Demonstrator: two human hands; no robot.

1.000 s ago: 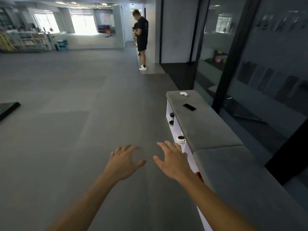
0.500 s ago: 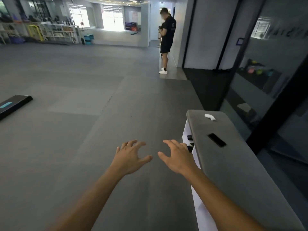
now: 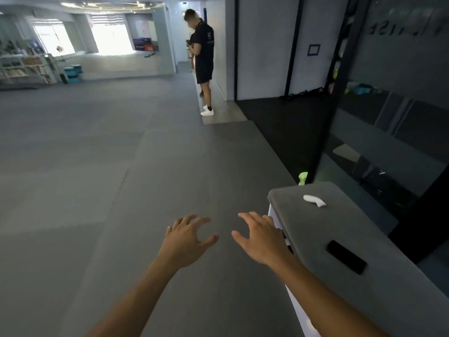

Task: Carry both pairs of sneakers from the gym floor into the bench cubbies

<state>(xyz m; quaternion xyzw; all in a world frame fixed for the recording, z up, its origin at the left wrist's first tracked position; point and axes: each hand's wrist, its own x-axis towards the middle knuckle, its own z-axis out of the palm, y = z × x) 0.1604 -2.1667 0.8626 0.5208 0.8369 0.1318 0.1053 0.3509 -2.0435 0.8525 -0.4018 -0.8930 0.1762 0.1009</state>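
Note:
Both my arms reach forward over the grey gym floor. My left hand [image 3: 185, 242] is empty with fingers spread and slightly curled. My right hand [image 3: 260, 239] is also empty, fingers apart, just left of the bench's front corner. The bench [image 3: 345, 229] has a grey cushioned top and a white cubby front [image 3: 273, 216], which my right arm mostly hides. A dark sliver of something shows in a cubby beside my right wrist; I cannot tell what it is. No sneakers lie on the floor in this view.
On the bench top lie a white curved object [image 3: 314, 200] and a black phone [image 3: 346, 257]. A light green object [image 3: 303, 178] stands behind the bench end. A person in black with white shoes [image 3: 202, 62] stands ahead by the wall. Dark glass partition [image 3: 388, 117] runs along the right.
The view has moved forward along the bench and turned left, so the bench end is now closer. Both hands stay out in front, empty, fingers a little more curled.

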